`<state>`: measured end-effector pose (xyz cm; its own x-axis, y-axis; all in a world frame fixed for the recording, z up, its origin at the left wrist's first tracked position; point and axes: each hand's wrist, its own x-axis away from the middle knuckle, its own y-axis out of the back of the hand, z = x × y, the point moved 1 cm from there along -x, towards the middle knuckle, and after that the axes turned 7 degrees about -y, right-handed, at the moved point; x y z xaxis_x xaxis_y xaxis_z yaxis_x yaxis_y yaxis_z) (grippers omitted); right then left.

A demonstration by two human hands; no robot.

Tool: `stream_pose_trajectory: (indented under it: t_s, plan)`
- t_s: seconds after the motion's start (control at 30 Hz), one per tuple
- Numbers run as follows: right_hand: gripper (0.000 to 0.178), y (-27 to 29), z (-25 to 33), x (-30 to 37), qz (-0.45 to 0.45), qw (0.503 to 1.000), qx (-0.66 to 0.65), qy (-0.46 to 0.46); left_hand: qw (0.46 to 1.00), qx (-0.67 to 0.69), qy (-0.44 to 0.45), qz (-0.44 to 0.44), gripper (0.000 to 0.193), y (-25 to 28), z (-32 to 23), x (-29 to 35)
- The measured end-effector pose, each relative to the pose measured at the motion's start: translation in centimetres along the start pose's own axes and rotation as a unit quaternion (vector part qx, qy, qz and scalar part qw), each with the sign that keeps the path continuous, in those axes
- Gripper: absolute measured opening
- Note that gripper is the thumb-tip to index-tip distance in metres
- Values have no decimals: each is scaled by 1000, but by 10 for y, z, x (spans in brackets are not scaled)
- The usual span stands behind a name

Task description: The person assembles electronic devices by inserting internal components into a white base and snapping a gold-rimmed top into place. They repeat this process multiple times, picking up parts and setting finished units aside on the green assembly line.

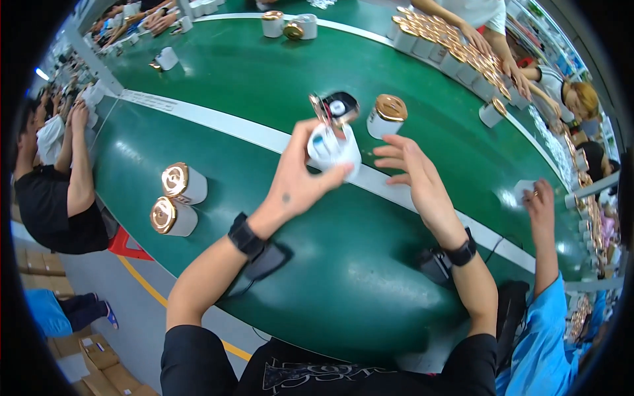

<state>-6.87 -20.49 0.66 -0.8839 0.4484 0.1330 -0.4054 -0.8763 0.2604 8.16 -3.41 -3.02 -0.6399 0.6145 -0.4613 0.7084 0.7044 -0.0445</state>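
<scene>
Surface [343, 264], green and broad, spreads beneath the work, crossed on a slant by a white strip [238, 130]. Along its far right side stands a long block of gold-lidded canisters [442, 47], a co-worker's hand [477, 39] over it. Nearer on the right, a blue sleeve [541, 330] belongs to another person, who reaches forward to a small white object [524, 191]. The person's left hand [294, 173] has its grip closed around a white canister [335, 155], slightly blurred, pinching it between thumb and fingers above the strip. The right hand [416, 168] hovers beside it, its grip spread and free. At the left, two gold-lidded canisters [188, 185] stand close together; a single gold-lidded canister [387, 117] stands just beyond the right fingertips. Black wristbands [246, 236] circle both wrists. A gold-rimmed lid [346, 104], dark underneath, stands raised at the held canister's top; whether it is joined cannot be told.
</scene>
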Motion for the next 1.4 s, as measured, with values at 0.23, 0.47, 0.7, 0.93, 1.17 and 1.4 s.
stream_pose_trajectory:
  t_s: [0.23, 0.47, 0.7, 0.93, 1.17, 1.4]
  plan:
    - [71, -22, 6, 4, 160, 957, -229, -78, 981, -24, 44, 189, 66, -17, -28, 40]
    - [64, -18, 0, 4, 165, 943, -283, -52, 972, -65, 51, 221, 71, -16, -28, 41]
    - [61, -19, 7, 8, 80, 984, -144, 67, 976, -145, 14, 159, 77, -16, -18, 47]
    - [60, -9, 5, 12, 15, 966, 122, 226, 952, -261, -111, 117, 72, -13, -22, 42]
    - [56, -6, 9, 12, 38, 933, 212, 289, 933, -300, -143, 136, 66, -7, -18, 44]
    - [53, 0, 12, 10, 51, 912, 210, 350, 948, -280, -108, 103, 70, -11, -26, 43]
